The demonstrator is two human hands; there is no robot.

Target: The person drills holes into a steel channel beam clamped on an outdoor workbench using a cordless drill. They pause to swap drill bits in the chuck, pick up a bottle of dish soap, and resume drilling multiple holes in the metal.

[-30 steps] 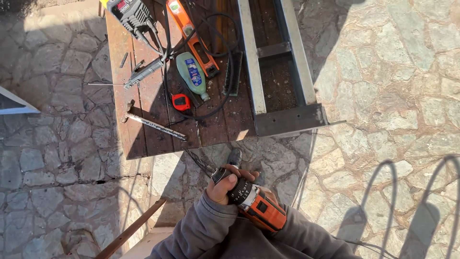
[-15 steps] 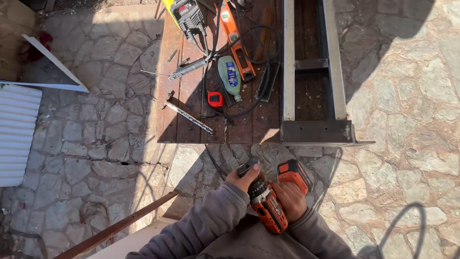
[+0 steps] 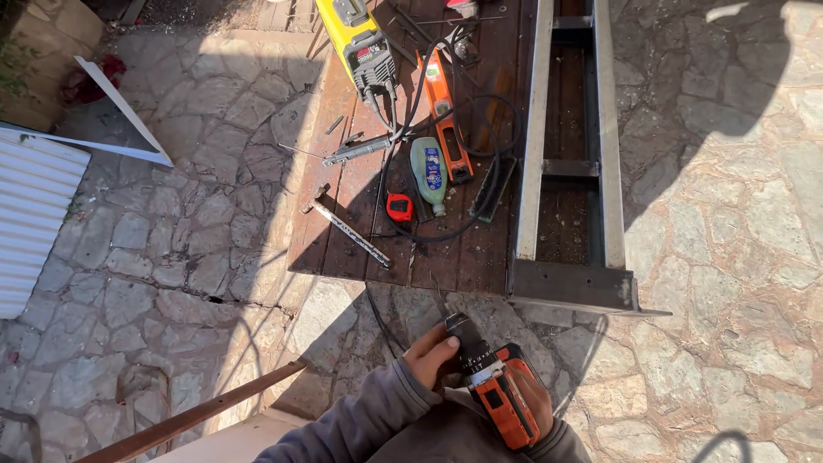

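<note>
Head view, hands (image 3: 480, 377) gripping orange drill (image 3: 501, 403), green bottle (image 3: 429, 171)

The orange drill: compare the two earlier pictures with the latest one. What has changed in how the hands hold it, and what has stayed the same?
A second ago only the left hand showed on the orange drill, near its front. Since then the right hand has come into view around the drill's body, and the left hand stays at the chuck end. The tools on the wooden board and the metal frame lie as before; only the camera's view has shifted.
</note>
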